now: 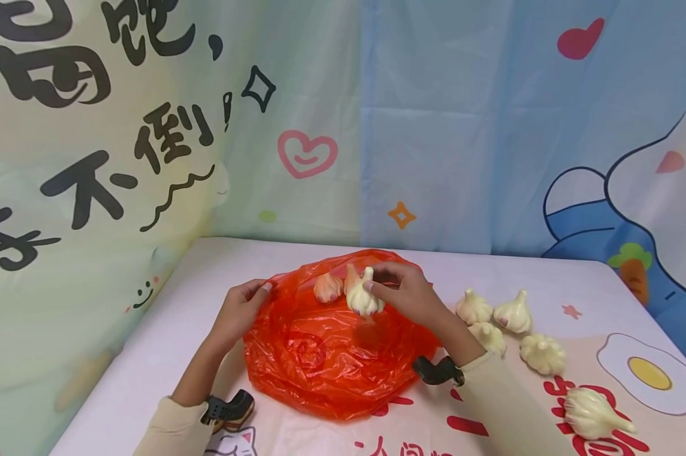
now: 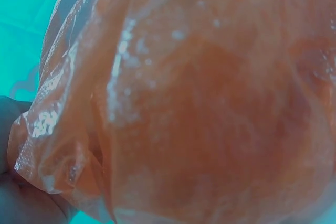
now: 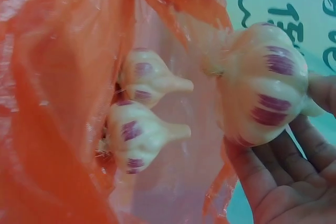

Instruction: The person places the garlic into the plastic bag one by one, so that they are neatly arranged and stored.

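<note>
The left hand (image 1: 244, 311) has its thumb and fingers closed on the left edge of a thin red plastic bag (image 1: 343, 373), and the bag's mouth is wide open. The right hand (image 1: 406, 291) has its thumb and fingers bent around one garlic bulb (image 1: 364, 299), near the stem. That bulb is at the mouth of the bag, with its stem up and its round part down. It is pale, with purple stripes. Two more garlic bulbs (image 3: 137, 136) sit side by side in the bag, and their stems point the same way. Five loose garlic bulbs (image 1: 542, 354) are on the table (image 1: 166, 310), to the right of the bag. Four are close together, and one lies on its side nearer the person, by a printed fried egg (image 1: 650, 375).
</note>
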Demonstrator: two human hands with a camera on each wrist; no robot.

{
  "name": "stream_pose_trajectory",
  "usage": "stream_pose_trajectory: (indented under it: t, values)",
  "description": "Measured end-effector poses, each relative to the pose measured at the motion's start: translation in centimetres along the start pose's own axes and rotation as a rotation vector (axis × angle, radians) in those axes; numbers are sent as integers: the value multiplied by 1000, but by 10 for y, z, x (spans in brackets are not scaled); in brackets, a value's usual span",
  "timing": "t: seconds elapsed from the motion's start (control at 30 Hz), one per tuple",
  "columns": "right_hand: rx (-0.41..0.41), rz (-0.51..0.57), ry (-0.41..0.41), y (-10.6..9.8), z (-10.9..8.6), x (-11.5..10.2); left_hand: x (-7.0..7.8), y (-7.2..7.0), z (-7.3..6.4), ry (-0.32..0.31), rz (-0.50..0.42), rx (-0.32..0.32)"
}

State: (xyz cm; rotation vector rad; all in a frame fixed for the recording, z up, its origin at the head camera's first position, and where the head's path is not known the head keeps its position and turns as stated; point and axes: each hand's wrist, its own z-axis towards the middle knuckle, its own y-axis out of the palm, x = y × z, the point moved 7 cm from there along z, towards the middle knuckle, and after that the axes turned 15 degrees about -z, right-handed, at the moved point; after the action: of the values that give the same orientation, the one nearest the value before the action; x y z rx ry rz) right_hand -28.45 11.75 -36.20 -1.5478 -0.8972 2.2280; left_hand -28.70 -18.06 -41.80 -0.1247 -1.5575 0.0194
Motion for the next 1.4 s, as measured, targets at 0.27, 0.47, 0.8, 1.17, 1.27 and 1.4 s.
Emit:
stream_pose_trajectory:
  t: [0.27, 0.47, 0.8, 1.17, 1.27, 1.4]
  values:
    - [22, -60, 48, 21, 17, 9, -4, -1, -1, -7, 2, 11]
    - [3, -17, 51, 41, 23, 16, -4, 0, -1, 1, -4, 6]
    - [-32, 27, 53, 69, 26, 21, 1, 1, 0, 10, 9, -7]
    - [-89, 88, 50, 91, 29, 12, 0, 0, 0, 2, -4, -6]
    - [-91, 103, 47, 94, 28, 11, -1, 0, 1, 6, -8, -7]
    - [-83, 96, 44, 97, 29, 8, -1, -1, 1, 8, -4, -4]
